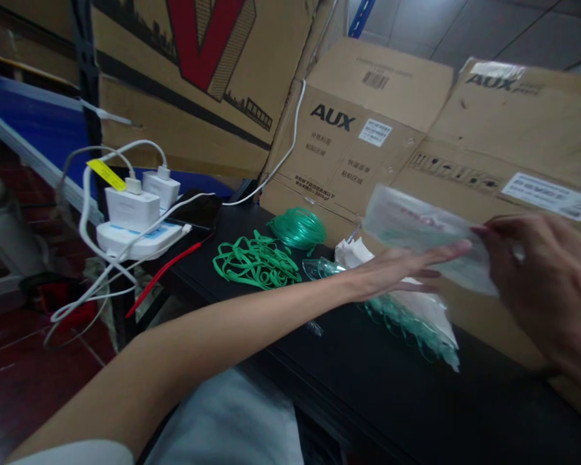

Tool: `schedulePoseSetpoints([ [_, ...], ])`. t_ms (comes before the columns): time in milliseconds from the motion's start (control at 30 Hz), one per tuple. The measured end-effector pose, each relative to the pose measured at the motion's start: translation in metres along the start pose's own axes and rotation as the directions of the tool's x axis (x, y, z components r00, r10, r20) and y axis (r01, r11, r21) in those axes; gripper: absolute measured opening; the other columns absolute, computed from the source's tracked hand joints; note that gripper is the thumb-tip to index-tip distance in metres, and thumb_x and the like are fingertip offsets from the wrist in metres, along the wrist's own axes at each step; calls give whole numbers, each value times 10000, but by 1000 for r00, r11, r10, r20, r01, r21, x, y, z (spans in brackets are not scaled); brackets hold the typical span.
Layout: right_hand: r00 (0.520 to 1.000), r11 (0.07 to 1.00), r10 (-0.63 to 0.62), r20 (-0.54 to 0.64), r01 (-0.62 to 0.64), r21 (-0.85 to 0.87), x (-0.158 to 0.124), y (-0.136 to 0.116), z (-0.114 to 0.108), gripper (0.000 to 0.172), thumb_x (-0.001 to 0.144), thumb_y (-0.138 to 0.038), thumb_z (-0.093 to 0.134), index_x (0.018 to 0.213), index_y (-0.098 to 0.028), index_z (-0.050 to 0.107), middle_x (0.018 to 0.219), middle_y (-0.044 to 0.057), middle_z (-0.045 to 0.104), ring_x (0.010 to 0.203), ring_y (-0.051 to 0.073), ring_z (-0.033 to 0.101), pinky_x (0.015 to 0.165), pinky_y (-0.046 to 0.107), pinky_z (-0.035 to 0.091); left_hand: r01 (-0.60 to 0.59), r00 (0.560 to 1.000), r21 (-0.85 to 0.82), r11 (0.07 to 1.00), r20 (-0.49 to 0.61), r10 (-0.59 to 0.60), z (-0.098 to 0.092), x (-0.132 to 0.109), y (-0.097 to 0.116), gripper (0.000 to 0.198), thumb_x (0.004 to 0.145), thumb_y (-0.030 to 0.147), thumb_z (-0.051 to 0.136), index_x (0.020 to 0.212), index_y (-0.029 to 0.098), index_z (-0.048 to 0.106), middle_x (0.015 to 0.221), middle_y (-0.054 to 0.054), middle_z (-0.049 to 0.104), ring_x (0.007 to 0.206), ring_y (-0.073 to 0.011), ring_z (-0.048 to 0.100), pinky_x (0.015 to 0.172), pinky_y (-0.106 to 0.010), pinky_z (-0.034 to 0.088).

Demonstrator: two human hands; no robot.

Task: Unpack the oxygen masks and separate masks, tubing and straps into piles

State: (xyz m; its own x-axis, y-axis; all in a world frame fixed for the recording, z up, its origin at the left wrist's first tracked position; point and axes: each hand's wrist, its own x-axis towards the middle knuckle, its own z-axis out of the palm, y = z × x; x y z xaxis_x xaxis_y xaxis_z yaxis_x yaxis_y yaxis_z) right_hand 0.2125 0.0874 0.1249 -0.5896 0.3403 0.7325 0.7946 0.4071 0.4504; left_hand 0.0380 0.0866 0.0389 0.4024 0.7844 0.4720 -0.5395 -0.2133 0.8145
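A clear plastic bag (416, 223) with faint red print hangs above the black table. My right hand (547, 284), slightly blurred, is closed on the bag's right end. In front of the bag reaches my left hand (397, 271), its fingers stretched toward the right; whether they touch the bag I cannot tell. Beneath it lie curly clear-green plastic pieces (411, 326) with white paper (433, 307) among them. Farther left are a loose tangle of flat green bands (256, 261) and a coil of shiny green cord (297, 227).
Large AUX cardboard boxes (339, 152) stand behind the black table (348, 374). At the left, a white power strip (135, 240) carries chargers and tangled white cables. A dark phone (198, 210) lies beside it, near a red strap (164, 274).
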Motion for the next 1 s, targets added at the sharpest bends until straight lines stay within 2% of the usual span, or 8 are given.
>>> schedulePoseSetpoints([
  [167,956,948,-291,-28,292,127,-33,-14,9,161,1046,-327,436,1056,-245,574,1121,178,735,977,354,707,849,479,531,-92,982,-77,993,-170,77,-7,1,6,270,893,355,680,1011,112,670,1181,-164,716,1181,-254,672,1088,-474,555],
  [233,983,968,-170,-66,179,174,-44,-1,13,112,1011,-344,515,1051,-277,596,1146,151,748,1034,355,720,870,488,555,-96,971,-32,995,-223,87,-11,1,6,109,862,238,646,860,134,613,1146,-156,717,1090,-217,691,1055,-445,578],
  [300,989,972,133,-72,-116,203,-52,14,17,163,996,-412,523,1043,-293,624,1158,152,750,1067,374,725,853,506,574,-82,967,-23,996,-245,74,-16,1,6,116,826,201,655,767,147,572,1125,-141,711,1006,-195,693,1053,-455,584],
  [400,831,770,540,137,-553,319,-58,26,25,242,969,-478,498,966,-275,630,1111,186,755,1055,402,734,861,521,581,-74,966,-48,996,-252,60,-21,0,7,164,797,203,691,707,147,566,1063,-119,696,997,-195,672,1075,-485,574],
  [467,747,655,585,316,-665,358,-60,27,31,214,931,-471,537,901,-275,615,1022,173,767,1017,408,741,894,526,571,-89,965,-61,994,-252,71,-22,-1,7,164,802,185,676,695,154,556,1038,-116,687,1079,-213,641,1080,-501,567],
  [600,732,594,528,431,-680,429,-66,25,43,219,868,-476,653,914,-264,680,983,127,768,1006,392,723,925,507,544,-57,970,-39,998,-241,46,-19,-2,7,195,811,138,643,657,164,527,905,-75,654,1008,-177,595,1005,-451,608],
  [767,639,345,723,263,-664,664,-72,28,64,289,655,-472,770,813,-229,764,779,54,717,821,280,661,897,442,534,-63,982,-42,997,-183,54,-17,-2,1,230,760,203,699,614,159,527,760,-18,515,843,-143,501,981,-442,591],
  [1000,561,67,733,385,-622,780,-70,21,52,601,456,-448,874,1020,-253,798,1031,72,775,807,226,688,617,309,587,-81,994,-64,995,-77,76,-22,-2,-1,246,677,280,750,601,167,545,754,2,485,851,-157,481,1043,-494,522],
])
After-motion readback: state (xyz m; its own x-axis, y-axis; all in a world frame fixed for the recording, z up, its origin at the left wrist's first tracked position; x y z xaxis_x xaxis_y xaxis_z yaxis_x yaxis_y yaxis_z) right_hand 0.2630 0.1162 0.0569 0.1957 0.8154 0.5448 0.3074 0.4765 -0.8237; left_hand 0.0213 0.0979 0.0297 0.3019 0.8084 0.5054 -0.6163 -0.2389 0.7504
